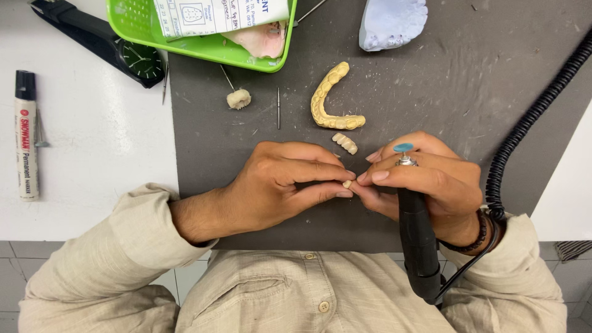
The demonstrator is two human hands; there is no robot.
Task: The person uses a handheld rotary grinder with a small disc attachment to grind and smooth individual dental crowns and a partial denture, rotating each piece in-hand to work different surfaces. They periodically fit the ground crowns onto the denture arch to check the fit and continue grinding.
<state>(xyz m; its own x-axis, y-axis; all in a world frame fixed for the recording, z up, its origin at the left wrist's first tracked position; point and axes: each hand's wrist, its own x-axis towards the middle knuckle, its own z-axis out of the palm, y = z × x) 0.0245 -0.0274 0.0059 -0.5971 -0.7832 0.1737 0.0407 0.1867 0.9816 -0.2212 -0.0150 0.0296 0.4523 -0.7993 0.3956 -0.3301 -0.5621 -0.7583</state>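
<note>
— Step in hand? Trimming: small tooth piece (347, 184) pinched between left hand (277, 185) fingertips.
— Next? Right hand (425, 185) clamped round handpiece (419, 234); probably needs blue disc (404, 147), above the fingers, brought gently to the piece.

Bare grey mat (431, 92) right of arch-shaped tooth cast (330, 98), green tray (132, 24) and coiled cable (524, 126) bordering

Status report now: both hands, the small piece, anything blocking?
Left hand and right hand pinch small tooth piece. Right also grips black handpiece. Nothing blocking.
</note>
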